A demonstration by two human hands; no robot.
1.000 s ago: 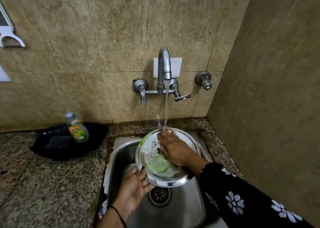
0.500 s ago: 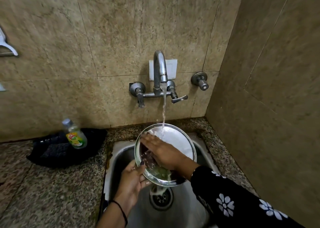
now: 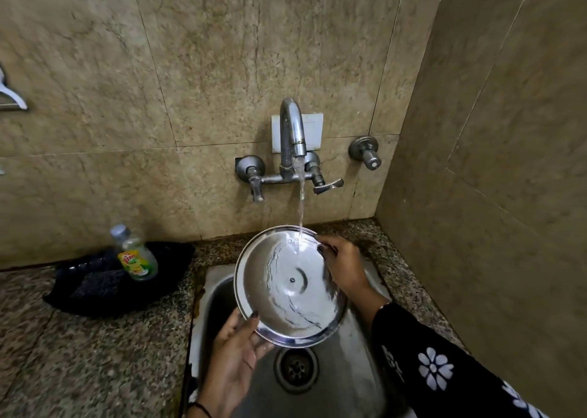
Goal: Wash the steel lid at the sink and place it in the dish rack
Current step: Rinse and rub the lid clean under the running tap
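Steel is what fills the centre of the frame: the steel lid (image 3: 290, 286) is held tilted over the sink (image 3: 349, 382), its concave inner face turned up toward the camera. A thin stream of water (image 3: 300, 208) from the wall tap (image 3: 291, 138) is seen striking the lid near its upper rim and spreading across it. The lid's lower left rim is gripped by the left hand (image 3: 233, 354), thumb laid on the inner face. Its upper right rim is pinched by the right hand (image 3: 344, 263), whose black floral sleeve (image 3: 435, 367) runs toward the lower right of the frame. The drain (image 3: 297, 368) is visible just below the lid. At centre left, a dish soap bottle (image 3: 135, 254) is seen lying on a dark cloth (image 3: 104, 287) on the speckled granite counter (image 3: 79, 360).
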